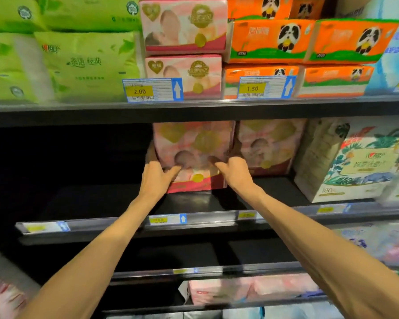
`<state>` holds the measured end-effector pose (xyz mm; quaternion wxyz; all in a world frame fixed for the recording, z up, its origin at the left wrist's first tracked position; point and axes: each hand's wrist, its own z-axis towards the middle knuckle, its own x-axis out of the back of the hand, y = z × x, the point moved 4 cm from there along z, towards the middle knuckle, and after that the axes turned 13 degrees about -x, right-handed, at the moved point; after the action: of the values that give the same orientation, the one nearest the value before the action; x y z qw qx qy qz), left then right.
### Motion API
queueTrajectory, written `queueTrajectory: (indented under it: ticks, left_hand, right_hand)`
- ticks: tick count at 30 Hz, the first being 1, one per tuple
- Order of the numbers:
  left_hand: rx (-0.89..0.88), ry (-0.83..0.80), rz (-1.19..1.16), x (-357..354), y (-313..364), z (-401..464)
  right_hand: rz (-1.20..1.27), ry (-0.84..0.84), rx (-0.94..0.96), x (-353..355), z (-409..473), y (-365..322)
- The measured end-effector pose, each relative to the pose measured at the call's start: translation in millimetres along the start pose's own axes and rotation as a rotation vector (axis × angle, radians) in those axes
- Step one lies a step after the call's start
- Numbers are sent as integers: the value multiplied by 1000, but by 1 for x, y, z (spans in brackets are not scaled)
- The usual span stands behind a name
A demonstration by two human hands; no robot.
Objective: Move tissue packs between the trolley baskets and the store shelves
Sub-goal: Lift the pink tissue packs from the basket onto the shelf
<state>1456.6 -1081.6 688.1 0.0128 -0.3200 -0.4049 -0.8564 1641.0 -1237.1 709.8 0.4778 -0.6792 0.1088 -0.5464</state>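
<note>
Both hands [157,174] [234,171] gripping pink tissue pack [192,146] between them (on shelf [124,201])

Between the left hand [156,174] and the right hand [234,172], the tissue pack [194,155] is pale pink with gold heart and round emblems and a deep red band along its bottom. Just right of the right hand, a second pack [271,146] shows the same pink and gold. Farther right, a white pack [355,171] carries green leaf prints. Above the hands sit lime-green packs [78,65] and orange packs [270,40] with black-and-white pandas. The shelves [194,109] are black, with yellow price tags [139,91].
</note>
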Motion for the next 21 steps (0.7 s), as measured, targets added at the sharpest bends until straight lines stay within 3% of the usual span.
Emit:
queueTrajectory:
  ticks: [5,7,10,13,17,21]
  left_hand:
    - [27,-32,47,-12,-16,8]
    - [67,-42,88,-17,-14,10]
    - [84,-85,136,-27,-12,16]
    - [38,-81,127,-41,-16,25]
    - [-70,51,43,-50,-13,44]
    - [0,28,-1,-56,-19,65]
  right_hand:
    - [-516,357,325,-2,-21,-8]
    - [-637,349,445,-10,-23,-7]
    - [-832,298,471,-19,-13,-2]
    - [-839,194,438,-18,3,0]
    - [-831,402,603,-15,13,0]
    - [-823,472,678,-22,29,0]
